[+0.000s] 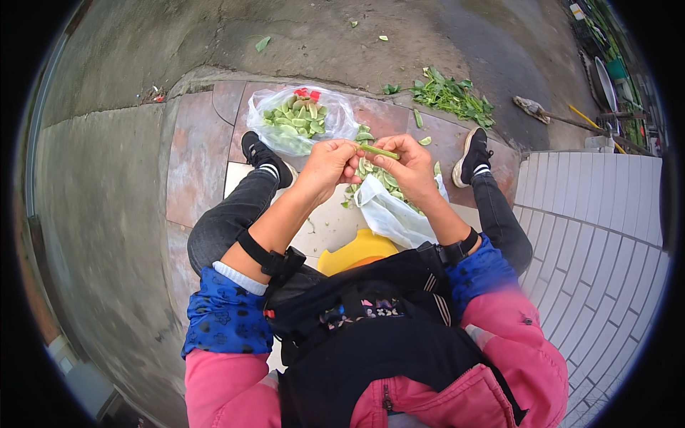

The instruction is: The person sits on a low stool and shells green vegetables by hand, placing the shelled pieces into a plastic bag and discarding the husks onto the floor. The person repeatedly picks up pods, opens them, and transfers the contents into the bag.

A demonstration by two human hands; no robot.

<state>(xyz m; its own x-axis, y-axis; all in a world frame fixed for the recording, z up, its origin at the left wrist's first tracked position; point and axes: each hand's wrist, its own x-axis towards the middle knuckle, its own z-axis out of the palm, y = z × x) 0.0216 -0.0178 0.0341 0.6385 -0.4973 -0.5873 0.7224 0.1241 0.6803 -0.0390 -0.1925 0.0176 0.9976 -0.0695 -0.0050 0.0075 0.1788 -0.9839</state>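
At the far left, grey concrete (107,185) borders reddish tiles (189,157). Next comes the person's left shoe (260,153), with a clear plastic bag (344,118) of flat green pods (294,118) just beyond it and a red patch (307,93) near its top. The left hand (328,169) has its fingers (345,150) drawn together in a pinch, gripping the left end of a slender green pod (380,152), which is held between the two hands, clear of the ground. Below, a yellow object (355,248) shows partly; loose pods (385,178) lie by a whitish plastic bag (392,212). The right hand (414,171) closes thumb and fingers on the pod's other end. Farther right, one sees a heap of leafy greens (453,96) lying beyond the right shoe (471,158), then a brush-like head (531,108) on a long handle, and, at the far right, white tiling (592,189).
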